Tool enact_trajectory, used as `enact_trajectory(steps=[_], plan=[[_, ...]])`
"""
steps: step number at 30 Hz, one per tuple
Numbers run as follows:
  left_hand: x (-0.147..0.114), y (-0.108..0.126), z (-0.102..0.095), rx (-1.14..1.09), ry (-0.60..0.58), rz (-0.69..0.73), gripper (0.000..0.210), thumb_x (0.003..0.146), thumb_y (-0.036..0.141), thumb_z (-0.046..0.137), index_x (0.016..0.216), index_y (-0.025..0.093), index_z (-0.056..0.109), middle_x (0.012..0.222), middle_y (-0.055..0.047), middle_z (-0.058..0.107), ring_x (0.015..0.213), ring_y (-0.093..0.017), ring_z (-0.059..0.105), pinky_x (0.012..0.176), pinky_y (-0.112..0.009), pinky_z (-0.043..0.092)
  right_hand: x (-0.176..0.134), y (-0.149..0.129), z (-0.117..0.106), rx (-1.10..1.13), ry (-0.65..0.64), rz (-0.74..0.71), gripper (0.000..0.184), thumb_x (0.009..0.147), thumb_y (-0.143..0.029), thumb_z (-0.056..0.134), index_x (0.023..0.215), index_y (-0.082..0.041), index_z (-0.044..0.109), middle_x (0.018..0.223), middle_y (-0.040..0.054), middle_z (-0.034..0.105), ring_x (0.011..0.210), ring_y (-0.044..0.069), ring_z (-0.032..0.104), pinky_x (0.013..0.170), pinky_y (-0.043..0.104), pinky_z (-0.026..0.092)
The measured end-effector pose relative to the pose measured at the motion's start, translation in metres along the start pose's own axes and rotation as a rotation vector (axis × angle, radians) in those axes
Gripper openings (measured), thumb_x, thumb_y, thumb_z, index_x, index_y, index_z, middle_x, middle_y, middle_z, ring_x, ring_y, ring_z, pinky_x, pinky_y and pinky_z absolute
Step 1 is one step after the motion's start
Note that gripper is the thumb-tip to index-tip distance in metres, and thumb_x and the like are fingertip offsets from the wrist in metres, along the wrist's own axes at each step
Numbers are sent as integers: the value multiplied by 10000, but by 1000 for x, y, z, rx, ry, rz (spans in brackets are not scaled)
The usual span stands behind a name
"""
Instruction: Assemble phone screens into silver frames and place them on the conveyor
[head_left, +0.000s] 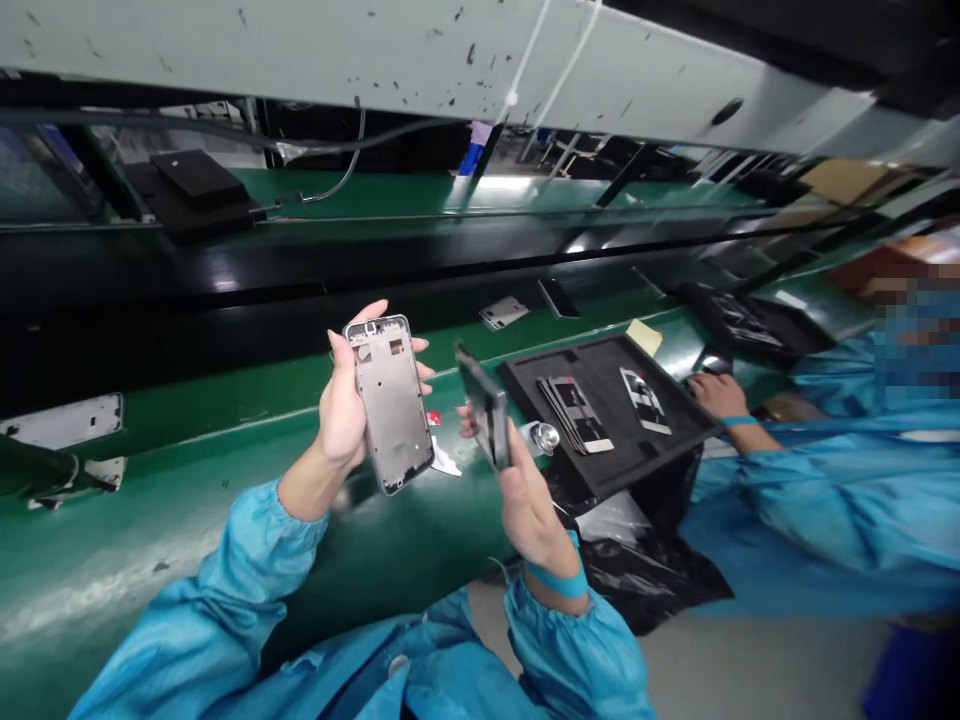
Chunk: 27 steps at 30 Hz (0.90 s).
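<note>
In the head view my left hand point(341, 410) is closed round a phone frame point(391, 410), a silver-grey shell with its inner face turned toward me. My right hand point(525, 500) grips a dark, flat phone part point(484, 405), tilted on edge and blurred by motion; its exact kind I cannot tell. The two held pieces are apart. Just right of my right hand stands a small shiny metal-topped container point(544, 438). A white scrap point(445, 458) and a small red piece lie on the green bench between my hands.
A black foam tray point(525, 375) at right holds several phone screens point(577, 415). Behind it lie another phone frame point(504, 313) and a dark flat phone piece point(559, 298). A co-worker's hand point(720, 395) rests by the tray's right edge. A white panel point(67, 420) lies at left.
</note>
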<state>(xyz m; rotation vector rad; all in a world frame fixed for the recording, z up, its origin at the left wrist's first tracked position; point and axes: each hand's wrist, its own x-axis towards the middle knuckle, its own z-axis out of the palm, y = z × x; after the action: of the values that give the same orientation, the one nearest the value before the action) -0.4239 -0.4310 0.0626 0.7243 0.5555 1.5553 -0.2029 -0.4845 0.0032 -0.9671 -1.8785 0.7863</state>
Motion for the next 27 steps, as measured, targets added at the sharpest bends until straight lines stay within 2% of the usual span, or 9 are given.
enact_trajectory(steps=[3,8,13,19,24,27], plan=[[2,-3,-4,8,11,70,771,998,813,562,1531,256,558,1096,-76,810,855,-208,795,758,-348,692,1,0,-6,-54,-51,-80,607,1136,-570,479,1705,-363,437,1541,136,584,1435,334,605,1183,544,548],[5,2,-9,1,1,149,757,966,828,602,1500,292,583,1135,-69,803,896,-210,797,807,-355,695,-2,0,-12,-146,-72,-87,651,1057,-569,667,1663,-396,505,1407,120,602,1318,334,638,1104,528,579],[7,6,-12,24,-15,190,719,982,819,584,1507,328,572,1163,-61,794,930,-214,802,846,-361,690,2,-5,-12,-189,-109,-112,639,1057,-517,678,1658,-364,524,1399,131,599,1287,329,657,1073,506,605],[4,9,-12,49,-103,213,691,1005,785,588,1532,341,535,1197,-55,789,997,-222,810,919,-380,682,12,-10,-6,-175,-120,-118,650,1059,-496,684,1671,-364,507,1422,133,593,1317,326,644,1106,519,594],[2,13,-16,100,-182,206,628,1015,719,643,1512,350,538,1250,-63,784,1063,-238,809,960,-397,673,20,-17,-4,-131,-99,-110,660,1048,-516,706,1664,-369,521,1387,120,613,1259,308,661,1073,491,604],[1,17,-15,117,-160,169,666,991,726,673,1515,336,543,1250,-78,780,1077,-263,808,973,-438,676,20,-17,-7,-90,-93,-121,658,1048,-533,703,1662,-381,525,1366,113,630,1229,299,667,1060,481,603]])
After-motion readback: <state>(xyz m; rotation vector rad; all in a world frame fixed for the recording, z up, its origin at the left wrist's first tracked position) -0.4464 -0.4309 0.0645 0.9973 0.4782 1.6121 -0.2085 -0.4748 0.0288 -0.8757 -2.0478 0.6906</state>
